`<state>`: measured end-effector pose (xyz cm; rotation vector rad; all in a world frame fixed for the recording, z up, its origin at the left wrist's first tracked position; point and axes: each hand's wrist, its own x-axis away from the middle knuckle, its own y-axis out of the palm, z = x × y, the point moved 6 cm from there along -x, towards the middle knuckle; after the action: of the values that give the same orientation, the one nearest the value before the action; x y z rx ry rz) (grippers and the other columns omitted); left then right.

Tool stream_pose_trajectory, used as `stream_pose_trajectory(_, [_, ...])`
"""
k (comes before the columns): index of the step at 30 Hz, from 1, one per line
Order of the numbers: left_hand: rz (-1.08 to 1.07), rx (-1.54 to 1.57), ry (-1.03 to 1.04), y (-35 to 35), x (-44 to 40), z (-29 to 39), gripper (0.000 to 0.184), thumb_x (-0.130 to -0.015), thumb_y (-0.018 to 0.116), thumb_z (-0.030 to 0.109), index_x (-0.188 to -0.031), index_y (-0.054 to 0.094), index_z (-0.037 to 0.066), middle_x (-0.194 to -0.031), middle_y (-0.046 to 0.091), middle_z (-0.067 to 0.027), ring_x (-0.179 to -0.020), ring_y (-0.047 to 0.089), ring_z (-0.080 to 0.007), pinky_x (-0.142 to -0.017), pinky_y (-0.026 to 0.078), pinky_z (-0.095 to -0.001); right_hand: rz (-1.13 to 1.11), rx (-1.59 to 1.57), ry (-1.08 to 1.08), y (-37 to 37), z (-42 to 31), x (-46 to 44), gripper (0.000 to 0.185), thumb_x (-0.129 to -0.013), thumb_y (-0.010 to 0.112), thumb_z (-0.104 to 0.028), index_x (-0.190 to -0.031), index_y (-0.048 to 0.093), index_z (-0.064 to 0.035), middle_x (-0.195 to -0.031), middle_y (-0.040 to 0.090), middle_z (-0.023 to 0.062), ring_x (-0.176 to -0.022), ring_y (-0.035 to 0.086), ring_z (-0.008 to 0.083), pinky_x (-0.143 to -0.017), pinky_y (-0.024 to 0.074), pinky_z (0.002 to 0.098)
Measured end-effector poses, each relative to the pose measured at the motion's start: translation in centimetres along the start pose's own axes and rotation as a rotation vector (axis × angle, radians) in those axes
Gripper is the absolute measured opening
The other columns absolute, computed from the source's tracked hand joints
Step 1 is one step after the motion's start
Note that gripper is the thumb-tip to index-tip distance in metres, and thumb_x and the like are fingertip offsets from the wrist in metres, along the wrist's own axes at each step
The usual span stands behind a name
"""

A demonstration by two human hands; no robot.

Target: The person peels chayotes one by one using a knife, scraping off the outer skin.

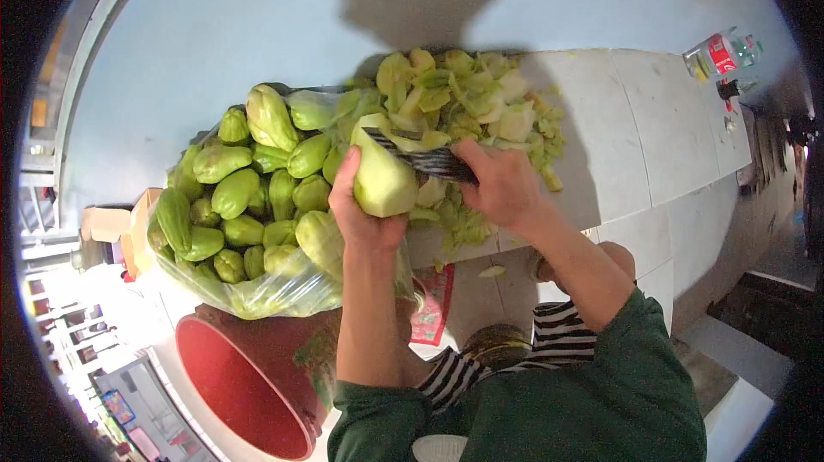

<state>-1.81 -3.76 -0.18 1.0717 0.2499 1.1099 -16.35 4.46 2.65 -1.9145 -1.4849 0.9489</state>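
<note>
My left hand [367, 213] is wrapped round a pale green peeled chayote [384, 177], holding it up over the tiled ledge. A dark striped blade or peeler [429, 160] lies across the chayote's upper right side, its handle gripped in my right hand [502, 183]. A strip of peel shows along the blade. Behind and to the right of my hands is a heap of peelings and pale pieces [463, 93]. Left of my left hand, a clear plastic bag [257, 299] holds several unpeeled green chayotes [234, 193].
A red bucket [225, 385] stands below the bag at the lower left. A cardboard box [142, 230] is at the left. Clear plastic bottles [721, 54] lie at the far right of the tiled ledge [635, 136]. The wall runs along the back.
</note>
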Motion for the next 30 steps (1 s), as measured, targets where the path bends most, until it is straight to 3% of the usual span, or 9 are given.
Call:
stream_pose_trajectory(5, [-0.091, 0.019, -0.032, 0.9, 0.5, 0.0, 0.046, -0.089, 0.052, 0.036, -0.12, 0.052, 0.002, -0.106, 0.061, -0.0147, -0.096, 0.06, -0.0289, -0.084, 0.049, -0.043, 0.015, 0.011, -0.043, 0.4, 0.1, -0.3, 0.033, -0.071, 0.064, -0.007, -0.103, 0.054, -0.0047, -0.08, 0.064, 0.0195, -0.073, 0.061, 0.0405, -0.062, 0.0494, 0.0469])
stream_pose_trajectory(6, [-0.192, 0.036, -0.113, 1.3, 0.6, -0.5, 0.045, -0.088, 0.052, 0.033, -0.119, 0.051, 0.0, -0.105, 0.06, -0.017, -0.093, 0.06, -0.0306, -0.081, 0.05, -0.0449, -0.038, 0.052, 0.151, 1.3, 1.9, -0.8, 0.029, -0.075, 0.063, -0.009, -0.102, 0.054, -0.004, -0.079, 0.063, 0.0201, -0.073, 0.061, 0.0409, -0.063, 0.0489, 0.0477])
stream_pose_trajectory(7, [-0.153, 0.017, -0.1, 1.3, 0.7, -0.5, 0.045, -0.09, 0.051, 0.035, -0.119, 0.05, 0.001, -0.105, 0.06, -0.0187, -0.093, 0.06, -0.0315, -0.08, 0.049, -0.0461, -0.091, 0.09, 0.347, 1.8, 3.4, -0.8, 0.025, -0.078, 0.061, -0.01, -0.101, 0.053, -0.0033, -0.078, 0.063, 0.0206, -0.073, 0.061, 0.0413, -0.064, 0.0483, 0.0485])
stream_pose_trajectory(14, [0.16, 0.159, 0.001, 0.2, 0.2, 0.2, 0.044, -0.093, 0.048, 0.039, -0.119, 0.052, 0.004, -0.107, 0.06, -0.0155, -0.094, 0.06, -0.0283, -0.084, 0.049, -0.0451, -0.054, -0.118, 0.281, 0.7, 1.8, -0.3, 0.025, -0.079, 0.061, -0.009, -0.103, 0.055, -0.003, -0.085, 0.065, 0.0209, -0.078, 0.061, 0.0408, -0.066, 0.0476, 0.0475])
stream_pose_trajectory(16, [0.145, 0.157, 0.042, 0.2, 0.0, 0.4, 0.043, -0.093, 0.047, 0.04, -0.119, 0.053, 0.006, -0.104, 0.061, -0.0135, -0.094, 0.06, -0.0266, -0.087, 0.048, -0.0428, 0.088, 0.02, -0.249, 0.0, -1.1, 0.3, 0.037, -0.074, 0.064, -0.018, -0.107, 0.053, -0.0048, -0.077, 0.063, 0.0159, -0.071, 0.063, 0.0366, -0.061, 0.0505, 0.0463])
stream_pose_trajectory(19, [0.007, 0.059, 0.067, -0.5, -0.8, 0.4, 0.041, -0.093, 0.046, 0.041, -0.111, 0.055, 0.005, -0.094, 0.062, -0.0141, -0.087, 0.061, -0.0259, -0.079, 0.05, -0.0382, 0.166, 0.129, -0.487, 0.1, -3.3, 1.4, 0.038, -0.07, 0.063, -0.02, -0.104, 0.057, -0.004, -0.075, 0.06, 0.0067, -0.066, 0.062, 0.0251, -0.057, 0.0503, 0.0365])
stream_pose_trajectory(20, [-0.14, 0.041, 0.044, -0.4, -1.1, 0.1, 0.041, -0.092, 0.046, 0.042, -0.108, 0.055, 0.005, -0.091, 0.062, -0.0144, -0.084, 0.061, -0.0258, -0.076, 0.051, -0.0368, 0.164, 0.128, -0.482, 0.3, -3.3, 1.5, 0.038, -0.07, 0.063, -0.02, -0.104, 0.057, -0.004, -0.075, 0.06, 0.0067, -0.066, 0.062, 0.0251, -0.057, 0.0503, 0.0365])
stream_pose_trajectory(22, [-0.03, 0.117, 0.015, -0.2, -0.9, -0.5, 0.041, -0.092, 0.045, 0.043, -0.103, 0.055, 0.004, -0.088, 0.061, -0.0154, -0.08, 0.06, -0.0256, -0.072, 0.052, -0.036, 0.229, 0.154, -0.557, 0.5, -3.8, 1.8, 0.047, -0.063, 0.065, -0.017, -0.106, 0.058, -0.0006, -0.072, 0.054, 0.0051, -0.06, 0.056, 0.0219, -0.055, 0.046, 0.034])
stream_pose_trajectory(30, [-0.088, 0.187, -0.034, -0.4, -1.3, -1.6, 0.042, -0.092, 0.047, 0.043, -0.097, 0.057, 0.003, -0.088, 0.063, -0.0162, -0.082, 0.061, -0.0255, -0.072, 0.052, -0.0375, 0.224, 0.184, -0.585, -0.2, -4.5, 2.1, 0.038, -0.067, 0.06, -0.01, -0.103, 0.057, 0.0013, -0.07, 0.053, 0.0039, -0.059, 0.055, 0.0191, -0.051, 0.0432, 0.0317])
